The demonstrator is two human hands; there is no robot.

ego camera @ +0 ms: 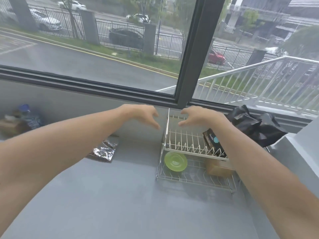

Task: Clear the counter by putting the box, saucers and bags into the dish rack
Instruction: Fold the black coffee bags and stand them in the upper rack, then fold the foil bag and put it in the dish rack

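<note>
A two-tier wire dish rack (183, 144) stands on the grey counter, right of centre. A dark box with a blue dot (213, 141) lies on its upper tier at the right. On the lower tier sit a green saucer (175, 161) at the left and a tan bag (219, 169) at the right. A silvery foil bag (104, 150) lies on the counter left of the rack. My left hand (143, 114) hovers open just left of the rack's top. My right hand (196, 117) hovers open above the rack's back, holding nothing.
A crumpled black plastic bag (255, 126) lies behind the rack at the right. At the far left are a blue-capped bottle (29, 116) and a brown box (12, 125). A window frame (103, 87) runs along the back; a white ledge (305, 135) rises at the right.
</note>
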